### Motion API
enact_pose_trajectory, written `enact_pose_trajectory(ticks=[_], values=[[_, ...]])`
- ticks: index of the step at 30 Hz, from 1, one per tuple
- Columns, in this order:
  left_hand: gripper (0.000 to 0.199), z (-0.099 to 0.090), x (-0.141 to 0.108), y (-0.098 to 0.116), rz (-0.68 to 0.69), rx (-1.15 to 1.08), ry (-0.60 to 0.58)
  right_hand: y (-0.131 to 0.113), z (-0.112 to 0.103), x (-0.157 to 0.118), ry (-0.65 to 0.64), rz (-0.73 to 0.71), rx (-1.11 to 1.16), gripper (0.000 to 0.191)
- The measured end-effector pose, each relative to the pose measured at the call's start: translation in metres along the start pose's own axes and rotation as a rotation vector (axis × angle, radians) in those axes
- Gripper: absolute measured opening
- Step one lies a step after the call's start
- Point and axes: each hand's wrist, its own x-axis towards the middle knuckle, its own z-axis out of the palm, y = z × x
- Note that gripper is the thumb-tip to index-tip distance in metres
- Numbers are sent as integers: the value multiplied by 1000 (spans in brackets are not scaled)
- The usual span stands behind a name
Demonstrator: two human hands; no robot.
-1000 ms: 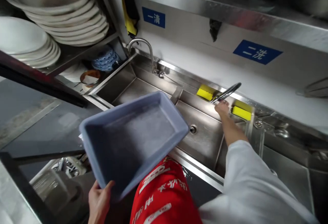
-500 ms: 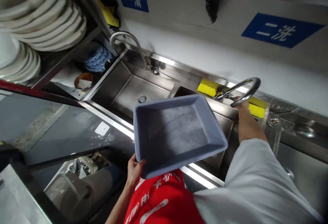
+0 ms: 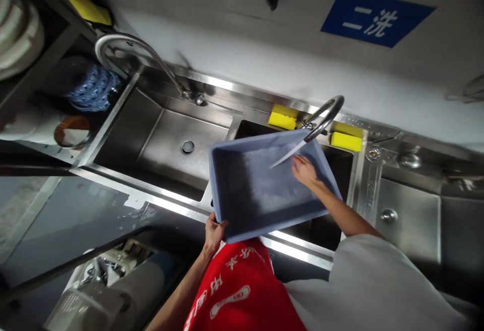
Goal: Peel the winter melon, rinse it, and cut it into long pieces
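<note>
A blue-grey rectangular plastic tub (image 3: 272,189) is held tilted over the middle sink basin (image 3: 333,220). My left hand (image 3: 215,231) grips its near left corner, thumb over the rim. From the curved faucet (image 3: 328,114) a stream of water (image 3: 288,154) runs into the tub. Inside the tub, beside that stream, is my right hand (image 3: 305,170), fingers stretched out and holding nothing. Whether its fingertips touch the tub floor I cannot tell.
Two yellow sponges (image 3: 283,117) (image 3: 346,141) lie on the ledge behind the faucet. Another faucet (image 3: 143,43) arches over the left basin (image 3: 170,139). Blue-patterned bowls (image 3: 93,89) sit on the left shelf. A large bin (image 3: 109,290) stands below at the left.
My right hand has come from behind the faucet into the tub. Water now runs from the faucet. My view has shifted, while my left hand keeps hold of the tub's corner.
</note>
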Motion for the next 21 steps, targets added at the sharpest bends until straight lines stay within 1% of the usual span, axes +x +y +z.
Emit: enact_pose_trajectory(ticks=[1,3,4,5,6,7,8,9,10,11,12,13,14,15,16,17,18,19,20,21], values=[[29,5,-1,-1,-5,1,-19,-9,15,-3,-16,118,-15,52],[29,14,-3,-2,-12,0,-52,-35,44,1,62,395,-46,63],[28,18,-4,-3,-6,3,-62,-52,57,4,103,471,-53,66],[27,22,-4,-2,8,7,-66,-72,71,6,113,456,-55,68],[25,25,-4,-2,25,13,-65,-95,84,6,90,369,-50,68],[24,28,-3,-1,43,20,-60,-119,97,2,42,207,-50,69],[23,30,-1,0,59,29,-52,-141,109,-4,-21,-16,-51,70],[23,30,1,1,73,35,-42,-160,118,-13,-67,-158,-35,66],[23,30,2,2,85,37,-33,-173,125,-23,-121,-303,-20,63],[23,30,3,3,93,35,-25,-179,129,-31,-172,-443,-8,60],[23,28,4,3,99,30,-19,-177,129,-38,-215,-565,-4,58],[24,27,4,3,106,24,-19,-169,126,-42,-243,-658,-10,56],[24,26,3,4,113,19,-24,-158,120,-44,-249,-709,-21,56],[24,26,2,4,122,19,-32,-144,112,-42,-231,-718,-32,57],[24,26,1,6,133,24,-40,-133,105,-38,-194,-693,-36,59],[24,27,0,8,144,29,-47,-125,97,-32,-135,-627,-30,61],[23,27,-1,10,156,34,-54,-124,91,-24,-62,-537,-15,64],[23,28,-3,13,165,38,-62,-129,87,-16,16,-431,5,66],[23,28,-4,17,166,40,-69,-141,85,-7,95,-308,26,68],[24,28,-5,20,164,42,-78,-159,84,2,169,-172,44,69]])
